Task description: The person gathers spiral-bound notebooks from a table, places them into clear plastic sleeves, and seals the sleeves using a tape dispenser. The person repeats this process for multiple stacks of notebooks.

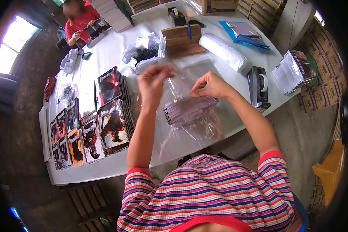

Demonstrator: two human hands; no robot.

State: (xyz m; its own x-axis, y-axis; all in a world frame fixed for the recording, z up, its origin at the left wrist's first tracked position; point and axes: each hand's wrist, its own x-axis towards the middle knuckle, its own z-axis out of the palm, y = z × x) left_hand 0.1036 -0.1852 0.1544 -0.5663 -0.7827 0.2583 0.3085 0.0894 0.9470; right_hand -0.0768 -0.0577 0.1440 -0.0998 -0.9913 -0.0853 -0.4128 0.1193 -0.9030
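Note:
A bundle of spiral notebooks (191, 111) lies on the table in front of me, inside a clear plastic bag (208, 133) whose loose film spreads toward the table edge. My right hand (213, 86) is closed, pinching the bag's film just above the notebooks. Raised beside it and a little blurred, my left hand (155, 83) has its fingers pinched together. A small shiny bit shows at its fingertips, and I cannot make out what it is. Right of the bundle stands a black tape dispenser (259, 89) with a roll of clear tape.
Stacks of notebooks with picture covers (114, 121) stand at the left. Farther back are a crumpled plastic bag with black contents (145, 52), a wooden holder (183, 40), a white plastic roll (224, 52) and blue folders (245, 34). Wrapped notebooks (290, 73) sit at the right corner. A person in red (81, 23) works at the far left.

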